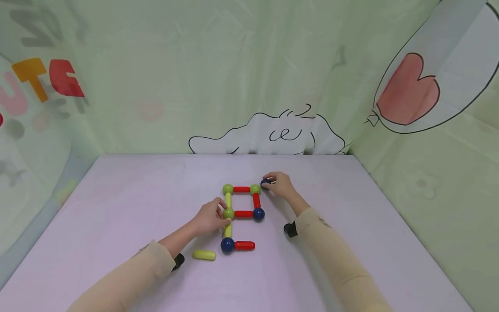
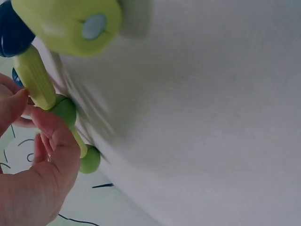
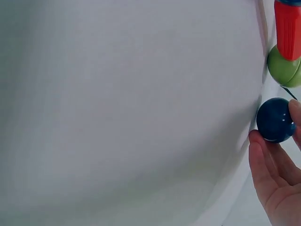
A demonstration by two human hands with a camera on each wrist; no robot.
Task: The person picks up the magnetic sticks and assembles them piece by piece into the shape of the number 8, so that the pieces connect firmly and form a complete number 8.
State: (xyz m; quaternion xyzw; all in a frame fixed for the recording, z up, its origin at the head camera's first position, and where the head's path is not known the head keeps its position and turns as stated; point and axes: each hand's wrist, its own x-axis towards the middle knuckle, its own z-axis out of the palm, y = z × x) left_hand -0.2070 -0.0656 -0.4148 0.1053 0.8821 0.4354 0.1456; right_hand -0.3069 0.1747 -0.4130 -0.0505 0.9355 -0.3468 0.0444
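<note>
Flat on the table lies a frame of toy building sticks and balls. Its middle-left green ball [image 1: 228, 213] sits between the thumb and fingers of my left hand [image 1: 208, 216], which grips it where a yellow-green stick [image 2: 35, 77] joins. At the upper right, my right hand [image 1: 281, 185] pinches a dark blue ball [image 3: 275, 120] between thumb and fingers, beside the frame's top-right green ball [image 1: 255, 189]. Red sticks [image 1: 243, 214] form the crossbars, with a blue ball [image 1: 258, 214] at the right corner. A lower blue ball [image 1: 228, 245] carries another red stick [image 1: 244, 245] pointing right.
A loose yellow-green stick [image 1: 204, 255] lies left of the lower blue ball, near my left wrist; its round pale end faces the left wrist view. The pale table [image 1: 319, 268] meets a printed cloth backdrop [image 1: 195, 86] along its far edge.
</note>
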